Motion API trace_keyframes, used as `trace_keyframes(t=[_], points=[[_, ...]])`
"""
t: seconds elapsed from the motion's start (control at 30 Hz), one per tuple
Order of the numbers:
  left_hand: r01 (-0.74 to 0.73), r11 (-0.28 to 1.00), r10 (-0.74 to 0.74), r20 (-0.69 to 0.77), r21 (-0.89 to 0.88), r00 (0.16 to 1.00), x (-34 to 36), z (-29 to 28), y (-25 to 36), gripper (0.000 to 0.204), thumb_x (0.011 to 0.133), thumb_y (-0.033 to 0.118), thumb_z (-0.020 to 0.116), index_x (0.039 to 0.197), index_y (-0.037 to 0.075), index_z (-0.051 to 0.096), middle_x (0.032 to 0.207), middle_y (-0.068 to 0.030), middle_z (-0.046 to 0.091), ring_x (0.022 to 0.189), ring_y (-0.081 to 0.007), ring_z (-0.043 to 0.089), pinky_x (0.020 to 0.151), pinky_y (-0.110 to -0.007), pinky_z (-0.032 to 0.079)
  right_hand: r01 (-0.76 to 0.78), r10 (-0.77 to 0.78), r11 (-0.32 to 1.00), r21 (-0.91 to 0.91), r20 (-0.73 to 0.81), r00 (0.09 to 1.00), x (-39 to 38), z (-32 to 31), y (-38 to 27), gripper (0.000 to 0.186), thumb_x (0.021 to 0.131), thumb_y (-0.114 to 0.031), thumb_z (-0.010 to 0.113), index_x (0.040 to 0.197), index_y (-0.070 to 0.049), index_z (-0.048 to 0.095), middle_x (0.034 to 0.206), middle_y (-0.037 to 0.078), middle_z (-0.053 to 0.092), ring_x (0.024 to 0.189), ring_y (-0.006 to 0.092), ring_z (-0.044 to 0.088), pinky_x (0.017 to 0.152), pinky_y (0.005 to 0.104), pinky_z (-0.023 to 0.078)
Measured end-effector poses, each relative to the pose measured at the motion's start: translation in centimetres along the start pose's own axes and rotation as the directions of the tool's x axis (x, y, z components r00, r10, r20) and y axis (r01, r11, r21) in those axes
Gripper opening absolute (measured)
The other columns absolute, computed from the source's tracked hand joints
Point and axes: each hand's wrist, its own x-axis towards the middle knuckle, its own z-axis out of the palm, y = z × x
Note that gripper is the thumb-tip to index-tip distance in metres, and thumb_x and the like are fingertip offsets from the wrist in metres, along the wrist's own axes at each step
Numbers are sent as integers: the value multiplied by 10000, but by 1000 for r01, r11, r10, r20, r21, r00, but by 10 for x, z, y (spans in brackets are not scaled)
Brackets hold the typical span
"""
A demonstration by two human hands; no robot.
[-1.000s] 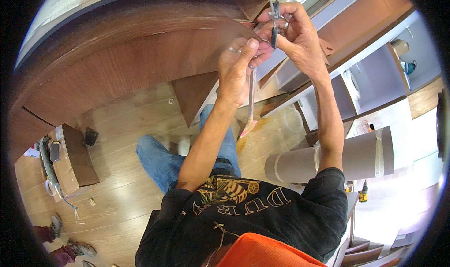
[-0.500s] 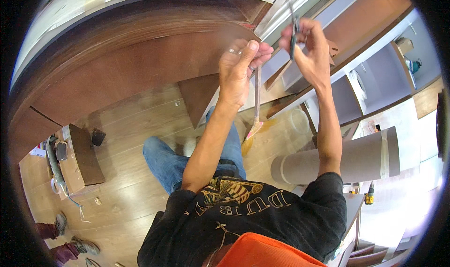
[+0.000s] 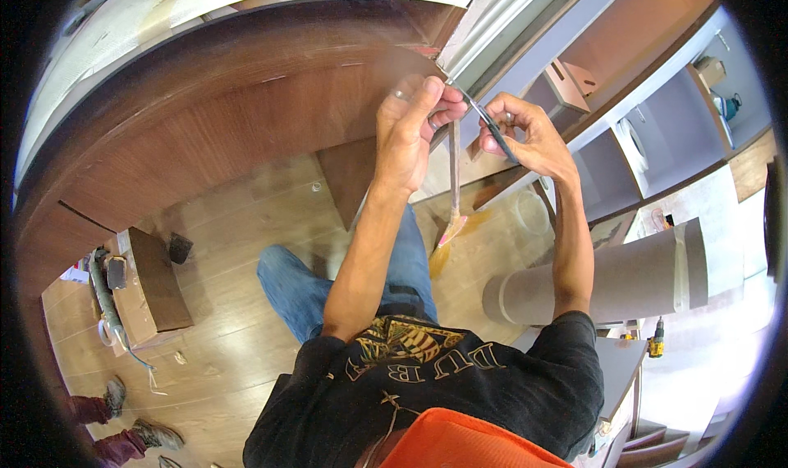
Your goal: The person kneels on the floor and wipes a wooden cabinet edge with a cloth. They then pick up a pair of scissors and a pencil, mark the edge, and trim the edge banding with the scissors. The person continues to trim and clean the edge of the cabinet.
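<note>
My right hand (image 3: 525, 138) grips a slim tool with a dark handle and narrow metal blade (image 3: 486, 117); its exact kind is unclear. The tool slants up and left, its tip beside the fingertips of my left hand (image 3: 408, 131). That hand is raised, thumb and fingers drawn together, and whatever they may pinch is hidden. Just beyond it is the end of a curved brown wooden panel (image 3: 222, 135). Below and between the hands stands a broom (image 3: 455, 168), its handle upright in view and its yellowish bristles on the floor.
Open white and brown shelving (image 3: 669, 152) lines the right. A large grey-brown roll (image 3: 607, 281) lies beside my right arm, near a yellow drill (image 3: 656, 339). On the left floor stands a cardboard box (image 3: 148, 291); another person's shoes (image 3: 156, 435) show at lower left.
My right hand has come down and closer to my left hand. The tool has swung from nearly upright to a slant toward the left fingertips. My left hand has barely shifted.
</note>
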Motion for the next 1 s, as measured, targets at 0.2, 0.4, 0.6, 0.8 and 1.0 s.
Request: trace_keyframes(t=[0.2, 0.4, 0.6, 0.8, 1.0], points=[[-2, 1000, 2, 34, 9, 999, 2, -1, 3, 214, 981, 264, 657, 975, 50, 639, 932, -78, 688, 851, -147, 666, 827, -302, 545, 168, -171, 984, -59, -49, 984, 18, 2, 2, 371, 763, -280, 870, 974, -76, 644, 691, -57, 526, 603, 69, 427, 516, 221, 375], [-9, 1000, 9, 74, 7, 997, 3, -5, 2, 218, 984, 260, 653, 962, 43, 636, 918, -79, 688, 845, -147, 668, 829, -305, 547, 98, -99, 980, -173, 4, 995, 10, -24, -16, 286, 815, -245, 799, 959, -64, 633, 811, -27, 651, 727, 53, 558, 670, 248, 389], [-3, 1000, 2, 58, 27, 998, 3, -2, 6, 226, 983, 259, 653, 945, 38, 631, 910, -90, 689, 833, -156, 671, 828, -308, 546, 192, -203, 906, -376, 11, 979, 14, -24, -35, 322, 784, -261, 830, 934, -63, 625, 769, -25, 639, 670, 64, 493, 593, 260, 372], [21, 999, -24, 67, 37, 997, 4, -2, 7, 225, 984, 263, 653, 935, 45, 630, 908, -93, 691, 838, -164, 670, 831, -316, 544, 118, -132, 976, -185, -69, 989, -2, -47, -26, 330, 771, -294, 848, 903, -64, 652, 689, -68, 578, 629, 61, 450, 593, 251, 346], [11, 1000, -13, 57, 28, 998, 3, -2, 6, 221, 987, 254, 649, 932, 42, 623, 906, -94, 688, 834, -160, 666, 830, -314, 541, 71, -54, 967, -246, 75, 996, -5, -41, -41, 311, 748, -287, 853, 870, -77, 658, 660, -60, 567, 613, 54, 448, 564, 252, 297]])
